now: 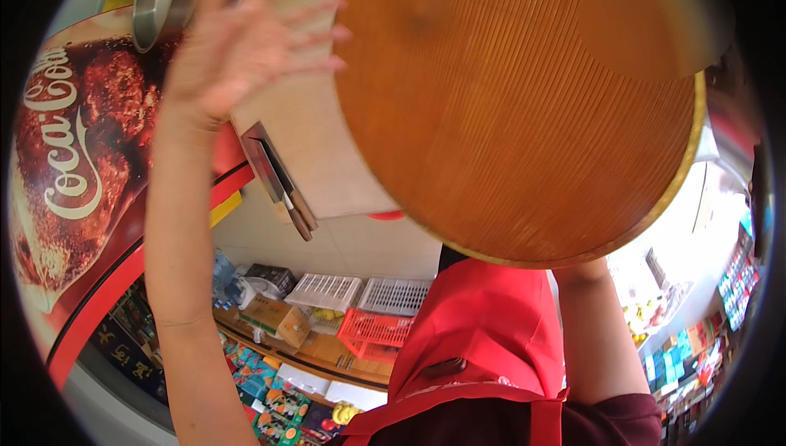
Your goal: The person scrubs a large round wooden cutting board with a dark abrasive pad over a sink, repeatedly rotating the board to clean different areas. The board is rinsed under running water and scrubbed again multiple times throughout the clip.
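Note:
A large round ribbed tray (491, 120), brown and bamboo-like with a yellowish rim, fills the upper middle of the head view, tilted and raised before me. My right hand (583, 269) is at its near edge. Only the wrist side shows; the tray hides the fingers, and no other support for it is visible. Raised at the upper left, my left hand (236, 53) is blurred and spread, palm exposed, holding nothing. Its fingertips overlap the tray's left edge; whether they touch it I cannot tell. Below that hand, knives (285, 188) with wooden handles lie along a pale board (325, 163).
A red Coca-Cola panel (86, 163) curves along the left, with a metal basin (153, 3) above. Behind me are white plastic crates (396, 295), a red basket (376, 335) and a cardboard box (276, 317) on a wooden shelf. Packaged goods (688, 354) stand at right.

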Tool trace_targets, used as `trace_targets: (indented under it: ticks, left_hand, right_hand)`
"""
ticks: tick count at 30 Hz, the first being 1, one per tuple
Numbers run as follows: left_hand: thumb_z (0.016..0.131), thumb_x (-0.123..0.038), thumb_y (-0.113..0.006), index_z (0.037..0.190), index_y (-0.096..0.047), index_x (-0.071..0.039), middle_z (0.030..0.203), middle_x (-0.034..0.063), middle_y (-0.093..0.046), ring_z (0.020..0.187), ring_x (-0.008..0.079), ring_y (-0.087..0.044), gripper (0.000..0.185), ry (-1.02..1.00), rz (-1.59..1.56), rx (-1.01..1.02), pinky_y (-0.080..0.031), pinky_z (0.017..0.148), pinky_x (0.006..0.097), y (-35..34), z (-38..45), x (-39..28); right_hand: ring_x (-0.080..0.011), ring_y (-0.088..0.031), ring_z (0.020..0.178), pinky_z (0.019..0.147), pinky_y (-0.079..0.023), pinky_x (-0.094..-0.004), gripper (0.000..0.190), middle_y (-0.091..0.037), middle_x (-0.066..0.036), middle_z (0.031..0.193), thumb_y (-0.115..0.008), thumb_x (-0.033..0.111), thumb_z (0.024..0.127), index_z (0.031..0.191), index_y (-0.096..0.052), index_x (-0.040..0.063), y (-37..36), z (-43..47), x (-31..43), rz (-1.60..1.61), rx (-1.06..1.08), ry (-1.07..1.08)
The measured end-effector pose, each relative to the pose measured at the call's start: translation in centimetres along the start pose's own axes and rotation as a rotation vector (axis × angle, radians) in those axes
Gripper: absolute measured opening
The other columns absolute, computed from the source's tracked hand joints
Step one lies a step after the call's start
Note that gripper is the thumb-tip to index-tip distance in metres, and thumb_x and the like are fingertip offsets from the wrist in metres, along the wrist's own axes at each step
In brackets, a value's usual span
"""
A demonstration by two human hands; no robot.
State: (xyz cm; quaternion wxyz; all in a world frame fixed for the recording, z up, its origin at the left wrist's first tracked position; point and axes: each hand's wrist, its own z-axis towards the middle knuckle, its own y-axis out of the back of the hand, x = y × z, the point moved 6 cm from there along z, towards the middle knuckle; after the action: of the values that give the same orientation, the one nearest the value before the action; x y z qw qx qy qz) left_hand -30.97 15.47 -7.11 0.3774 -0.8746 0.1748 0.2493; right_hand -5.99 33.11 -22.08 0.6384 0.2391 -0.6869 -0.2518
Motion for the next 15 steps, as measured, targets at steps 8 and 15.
trace_targets:
  ticks: [8,15]
  left_hand:
    - [0.081,-0.093,-0.047,0.162,-0.017,-0.009,0.140,0.0358,-0.045,0.132,0.0560,-0.048,0.120,0.037,-0.204,-0.131,-0.043,0.107,0.0713,-1.7,-0.3,2.6]
    - [0.082,-0.093,-0.045,0.156,-0.039,-0.007,0.143,0.0238,-0.056,0.128,0.0364,-0.060,0.113,-0.015,-0.317,-0.258,-0.052,0.107,0.0519,-2.9,-7.0,1.7]
  right_hand:
    - [-0.0379,-0.053,0.103,0.091,-0.046,-0.0452,0.038,-0.059,-0.017,0.114,-0.058,0.012,0.093,0.130,-0.064,0.009,2.6,6.3,6.9,0.265,-0.145,0.125]
    - [-0.0389,-0.051,0.102,0.092,-0.044,-0.0459,0.043,-0.056,-0.020,0.113,-0.053,0.016,0.095,0.136,-0.065,0.009,4.6,10.7,15.0,0.314,-0.191,0.301]
